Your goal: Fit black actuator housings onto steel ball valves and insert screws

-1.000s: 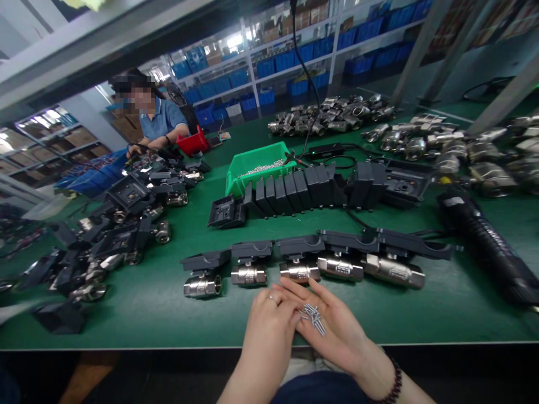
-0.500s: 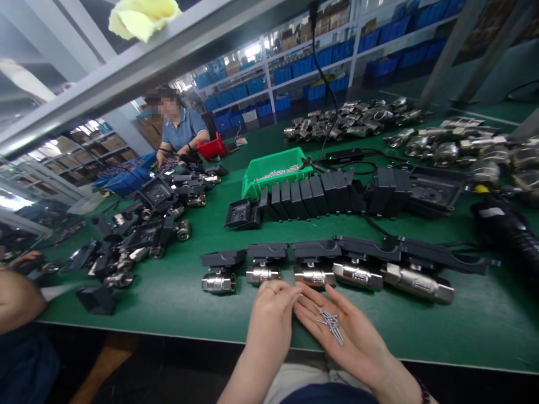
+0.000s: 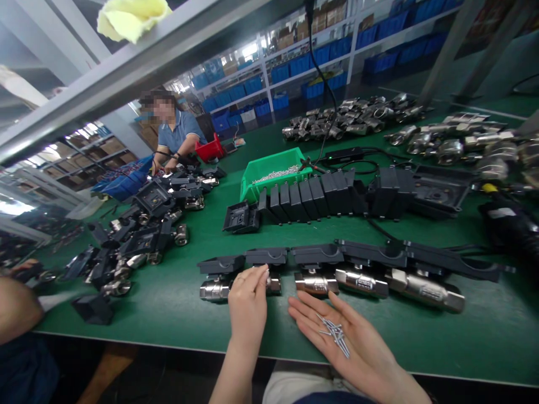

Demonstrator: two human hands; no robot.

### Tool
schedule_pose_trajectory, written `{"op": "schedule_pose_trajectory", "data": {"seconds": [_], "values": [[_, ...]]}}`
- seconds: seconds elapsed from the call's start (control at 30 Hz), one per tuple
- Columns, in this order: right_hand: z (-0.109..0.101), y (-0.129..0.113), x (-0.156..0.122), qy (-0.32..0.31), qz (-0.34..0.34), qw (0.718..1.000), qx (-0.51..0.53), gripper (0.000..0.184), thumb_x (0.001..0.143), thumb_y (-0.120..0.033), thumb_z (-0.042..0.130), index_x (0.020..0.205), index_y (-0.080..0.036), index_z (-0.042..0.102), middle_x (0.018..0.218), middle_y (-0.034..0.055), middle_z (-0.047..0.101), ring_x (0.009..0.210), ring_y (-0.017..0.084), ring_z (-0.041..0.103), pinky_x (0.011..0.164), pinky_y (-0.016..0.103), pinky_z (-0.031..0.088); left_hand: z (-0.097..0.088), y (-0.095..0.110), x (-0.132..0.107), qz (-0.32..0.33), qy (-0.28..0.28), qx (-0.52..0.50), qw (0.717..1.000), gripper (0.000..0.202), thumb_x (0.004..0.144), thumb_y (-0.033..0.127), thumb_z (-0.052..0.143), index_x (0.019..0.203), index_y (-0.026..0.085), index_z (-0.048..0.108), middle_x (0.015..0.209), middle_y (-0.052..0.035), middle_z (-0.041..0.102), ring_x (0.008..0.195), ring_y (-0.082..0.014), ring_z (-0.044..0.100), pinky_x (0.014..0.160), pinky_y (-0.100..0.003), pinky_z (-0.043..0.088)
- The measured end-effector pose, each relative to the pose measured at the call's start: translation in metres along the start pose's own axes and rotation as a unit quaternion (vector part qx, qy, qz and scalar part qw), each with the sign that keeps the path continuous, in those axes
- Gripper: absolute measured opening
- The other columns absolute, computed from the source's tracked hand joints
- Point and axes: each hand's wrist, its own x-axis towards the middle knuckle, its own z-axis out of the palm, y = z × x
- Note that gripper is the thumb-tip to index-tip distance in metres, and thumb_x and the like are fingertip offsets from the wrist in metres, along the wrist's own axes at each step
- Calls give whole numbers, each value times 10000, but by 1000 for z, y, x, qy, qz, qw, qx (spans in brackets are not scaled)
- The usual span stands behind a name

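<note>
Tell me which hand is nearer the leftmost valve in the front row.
Left. The left hand is just right of that valve; the right hand is farther right, palm up with screws.

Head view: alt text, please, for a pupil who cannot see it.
Metal screws lie in a person's open right hand at a green workbench; the left hand partly hides one in a row of five valves beneath dark housings. Behind stands a green bin.
</note>
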Motion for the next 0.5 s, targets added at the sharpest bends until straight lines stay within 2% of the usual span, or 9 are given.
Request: {"op": "schedule_pose_trajectory", "data": {"seconds": [0.2,0.37,0.5], "values": [[-3,-1,0,-27,3,999,-22,539,700,-248,815,1117,-3,577,1242,205,459,1192,308,417,1007,358,389,-5,2,1,-33,20,16,999,140,860,257,549,825,178,659,750,-19,689,662,-153,641,658,-278,539],[-4,-1,2,-36,-3,999,-34,547,706,-279,812,1122,-11,579,1239,200,466,1193,304,417,1014,351,383,2,2,1,53,33,65,996,210,913,240,464,811,152,625,742,-32,669,699,-153,624,670,-274,519],[-5,-1,1,-41,-1,998,-45,545,709,-292,811,1117,-9,584,1226,201,481,1195,308,412,1015,345,385,11,-1,1,80,39,78,993,184,904,226,488,815,142,626,759,-45,648,739,-167,587,704,-291,500]]}}
